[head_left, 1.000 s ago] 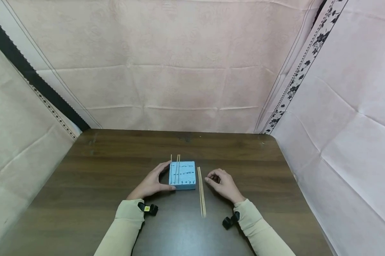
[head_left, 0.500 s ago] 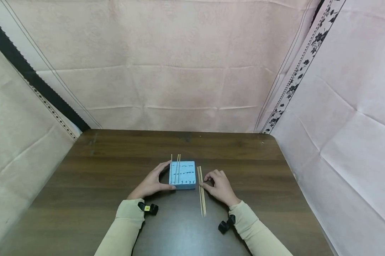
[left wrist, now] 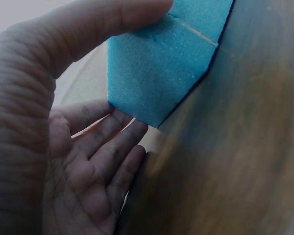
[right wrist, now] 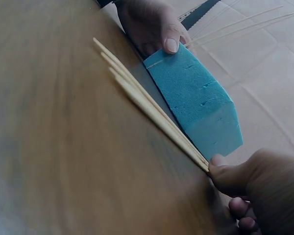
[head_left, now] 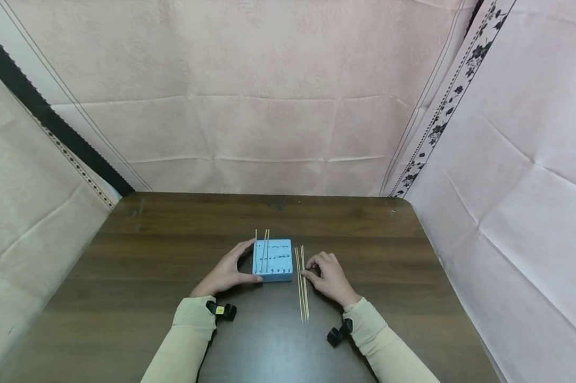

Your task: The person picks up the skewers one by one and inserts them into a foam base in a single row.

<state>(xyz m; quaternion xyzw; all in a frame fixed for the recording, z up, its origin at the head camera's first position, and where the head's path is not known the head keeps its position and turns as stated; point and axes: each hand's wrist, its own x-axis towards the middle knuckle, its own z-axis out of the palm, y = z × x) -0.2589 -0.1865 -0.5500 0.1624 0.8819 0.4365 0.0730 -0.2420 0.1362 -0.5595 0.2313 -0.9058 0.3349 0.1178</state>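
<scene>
A light blue foam block [head_left: 280, 260] stands on the table, its top dotted with dark marks and small holes. Several thin bamboo skewers [head_left: 268, 235] stick up from its left part. My left hand [head_left: 227, 275] grips the block from the left; in the left wrist view its thumb [left wrist: 142, 14] presses the near face and the fingers reach the far side. Right of the block lies a loose bundle of skewers [head_left: 299, 292]. My right hand [head_left: 330, 279] pinches the rightmost skewer [head_left: 303, 254] with thumb and curled forefinger; its thumb tip [right wrist: 218, 160] meets the skewers' ends in the right wrist view.
The dark wooden table [head_left: 197, 218] ends at a pale cloth backdrop [head_left: 269, 133] behind, with more cloth hanging at both sides. Each wrist wears a black strap with a small camera [head_left: 335, 337].
My right hand has moved left onto the loose skewers, and the rightmost one has shifted slightly right, apart from the others. The left hand and the block have stayed in place.
</scene>
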